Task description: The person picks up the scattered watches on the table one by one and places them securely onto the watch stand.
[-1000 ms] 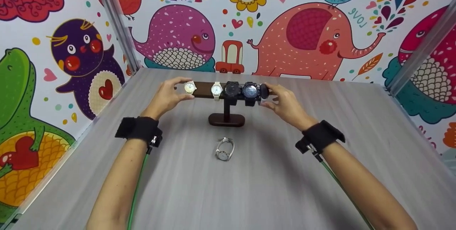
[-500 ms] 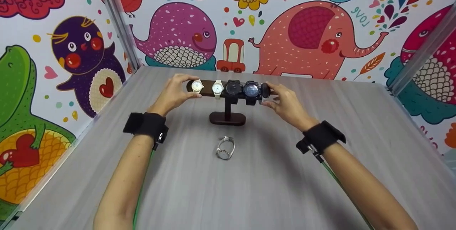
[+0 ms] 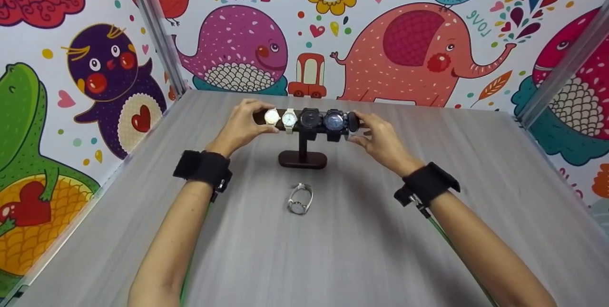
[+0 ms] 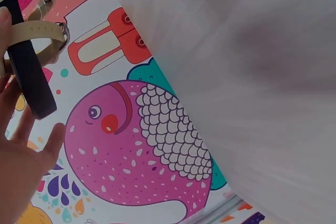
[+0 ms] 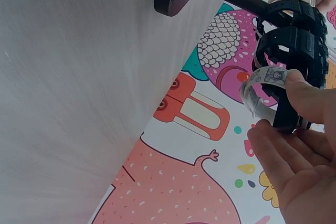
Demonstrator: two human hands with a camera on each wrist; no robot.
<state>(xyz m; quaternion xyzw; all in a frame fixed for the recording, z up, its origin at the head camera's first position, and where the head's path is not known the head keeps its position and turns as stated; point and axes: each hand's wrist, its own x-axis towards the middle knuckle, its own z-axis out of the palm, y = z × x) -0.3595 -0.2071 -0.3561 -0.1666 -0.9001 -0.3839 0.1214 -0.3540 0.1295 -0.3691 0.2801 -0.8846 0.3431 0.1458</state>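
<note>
A dark brown T-shaped watch stand (image 3: pixel 304 160) carries a row of watches on its bar. With thumb and fingers my left hand (image 3: pixel 238 126) holds a cream-strapped watch (image 3: pixel 271 116) near the bar's left end. Close beside it sits a second cream watch (image 3: pixel 289 120), then a black watch (image 3: pixel 310 119) and a blue-faced black watch (image 3: pixel 334 120). At the right end my right hand (image 3: pixel 383 138) grips a dark-faced watch (image 3: pixel 353 122); the right wrist view shows its pale printed strap (image 5: pixel 270 75) under the thumb, fingers below the bar's end.
A silver watch with a pale strap (image 3: pixel 298 207), its strap looped, lies on the grey table (image 3: pixel 333 250) in front of the stand. Cartoon-printed panels (image 3: pixel 319 31) wall off the back and sides. Green cables trail from black bands (image 3: pixel 430 183) on both wrists.
My left hand has slid its cream watch rightward along the bar, up close to the second cream watch. My right hand has stayed at the bar's right end.
</note>
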